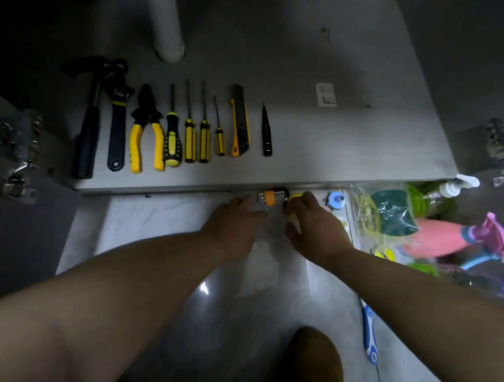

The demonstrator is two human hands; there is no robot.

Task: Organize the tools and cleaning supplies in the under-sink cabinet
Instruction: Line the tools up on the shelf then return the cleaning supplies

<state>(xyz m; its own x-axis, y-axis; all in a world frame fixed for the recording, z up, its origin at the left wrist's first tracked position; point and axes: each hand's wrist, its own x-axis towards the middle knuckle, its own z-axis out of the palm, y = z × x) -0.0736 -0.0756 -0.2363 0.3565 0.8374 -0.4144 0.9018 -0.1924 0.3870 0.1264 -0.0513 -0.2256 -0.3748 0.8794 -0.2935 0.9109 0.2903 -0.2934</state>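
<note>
Nine tools in one row on cabinet floor (308, 135), one hammer (89, 125), one wrench (118, 127), one pliers (146, 129), four screwdrivers (190, 138), one utility knife (241, 124), one tester pen (266, 132), left hand (230, 222) and right hand (316, 228) both grasping one clear hex key pack (271, 199) just before cabinet edge

No writing can be read anywhere. A white sticker (326, 95) on the cabinet floor (368, 133) carries grey print too blurred to make out. A yellow label (385, 254) among the bagged supplies shows dark marks, equally illegible. Any lettering on the clear pack (271, 214) of hex keys is lost to blur.
</note>
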